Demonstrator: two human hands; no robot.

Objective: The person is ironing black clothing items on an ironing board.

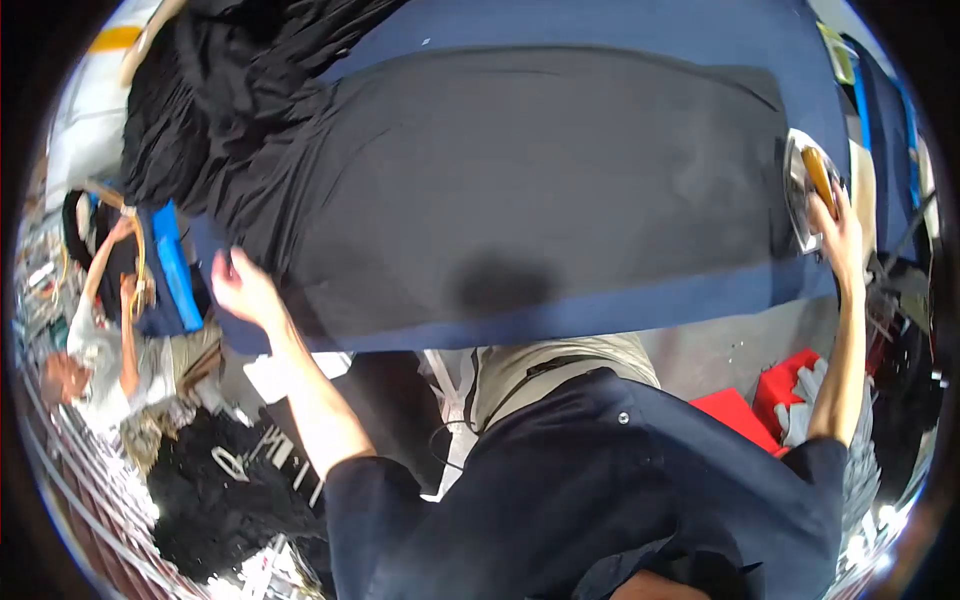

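A black cloth (525,172) lies spread over a blue-covered ironing table (585,307). Its middle and right part look flat, while the left end is bunched into a thick pile of folds (225,97). With my right hand (841,232) I grip the wooden handle of a metal iron (799,180), which rests at the cloth's right edge, partly on the blue cover. My left hand (244,289) is near the table's front left corner, just beside the creased cloth. Its fingers are loosely bent and slightly blurred, the thumb stands apart, and nothing shows between them.
At the left, a person (105,375) works at another table with a blue edge (176,262). Dark cloth (217,495) is heaped low at the left. A red container (780,386) with grey cloth stands below right. Another blue-covered table (889,150) is beyond the iron.
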